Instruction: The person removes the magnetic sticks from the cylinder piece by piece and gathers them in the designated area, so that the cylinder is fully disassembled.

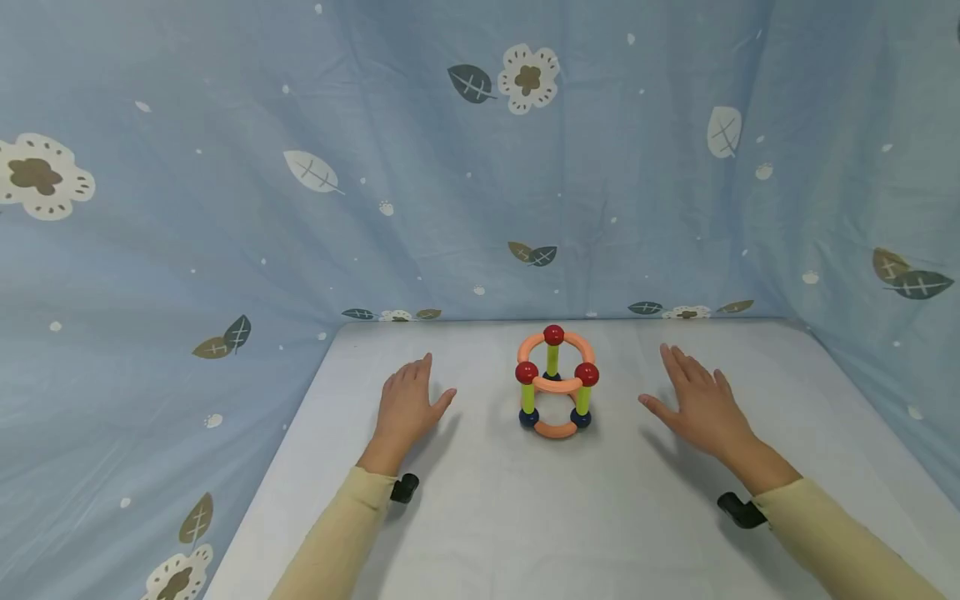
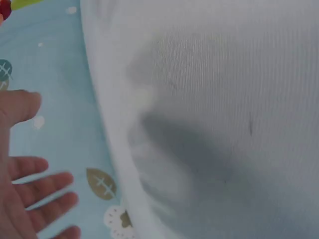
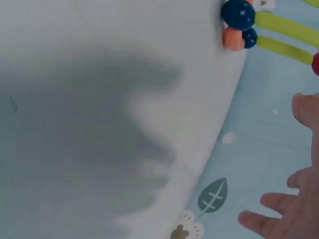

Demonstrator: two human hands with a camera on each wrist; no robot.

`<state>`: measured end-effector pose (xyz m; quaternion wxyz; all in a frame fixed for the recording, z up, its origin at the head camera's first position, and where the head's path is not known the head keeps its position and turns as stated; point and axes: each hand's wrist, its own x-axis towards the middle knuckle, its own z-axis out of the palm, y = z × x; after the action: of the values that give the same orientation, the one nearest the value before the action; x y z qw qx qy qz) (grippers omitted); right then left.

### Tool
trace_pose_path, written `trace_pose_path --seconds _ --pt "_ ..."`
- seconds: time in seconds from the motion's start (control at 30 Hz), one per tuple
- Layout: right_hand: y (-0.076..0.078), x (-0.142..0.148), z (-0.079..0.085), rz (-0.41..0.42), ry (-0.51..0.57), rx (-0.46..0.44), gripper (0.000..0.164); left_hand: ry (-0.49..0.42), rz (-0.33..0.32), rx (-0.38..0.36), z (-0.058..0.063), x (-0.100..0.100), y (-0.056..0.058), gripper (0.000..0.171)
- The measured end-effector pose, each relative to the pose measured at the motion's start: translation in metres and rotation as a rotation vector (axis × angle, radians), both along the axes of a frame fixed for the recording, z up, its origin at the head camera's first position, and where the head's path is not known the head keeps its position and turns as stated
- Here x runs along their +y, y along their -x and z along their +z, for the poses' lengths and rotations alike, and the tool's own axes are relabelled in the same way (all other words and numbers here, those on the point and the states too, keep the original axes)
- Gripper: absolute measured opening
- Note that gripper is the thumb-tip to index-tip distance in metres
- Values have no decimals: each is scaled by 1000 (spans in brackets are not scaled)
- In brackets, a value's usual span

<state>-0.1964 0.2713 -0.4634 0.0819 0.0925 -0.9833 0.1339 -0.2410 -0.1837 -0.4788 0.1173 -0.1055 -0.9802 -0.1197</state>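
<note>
A small toy frame of balls and rods stands upright on the white table in the head view. Its upper ring of curved orange rods [image 1: 557, 385] joins red balls [image 1: 553, 335]. Green rods [image 1: 584, 400] run down to dark blue balls [image 1: 528, 417] and a lower orange ring [image 1: 556, 431]. To its left hovers my left hand [image 1: 407, 408], fingers extended, thumb toward the toy, holding nothing. On the other side my right hand [image 1: 703, 408] is likewise spread and bare, apart from the toy. The right wrist view shows blue balls [image 3: 238, 15] near the thumb.
The white table [image 1: 480, 517] ends at a blue curtain [image 1: 420, 167] printed with leaves and flowers, which also hangs at both sides. Black wrist camera mounts [image 1: 405, 487] sit under both sleeves. Hand shadows fall on the tabletop.
</note>
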Motion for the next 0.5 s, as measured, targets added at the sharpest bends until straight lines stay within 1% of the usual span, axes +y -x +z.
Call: trace_pose_path --seconds 0.13,0.27,0.37,0.5 --pt "-5 -4 2 56 58 14 91 -62 -37 101 -3 2 -1 57" --pt "-10 -9 4 109 123 39 81 -119 -61 161 -3 5 -4 35" --pt "-13 -14 7 124 175 58 71 -170 -83 181 -2 10 -6 28" --pt "-15 -21 12 137 249 78 58 -258 -108 174 0 16 -9 29"
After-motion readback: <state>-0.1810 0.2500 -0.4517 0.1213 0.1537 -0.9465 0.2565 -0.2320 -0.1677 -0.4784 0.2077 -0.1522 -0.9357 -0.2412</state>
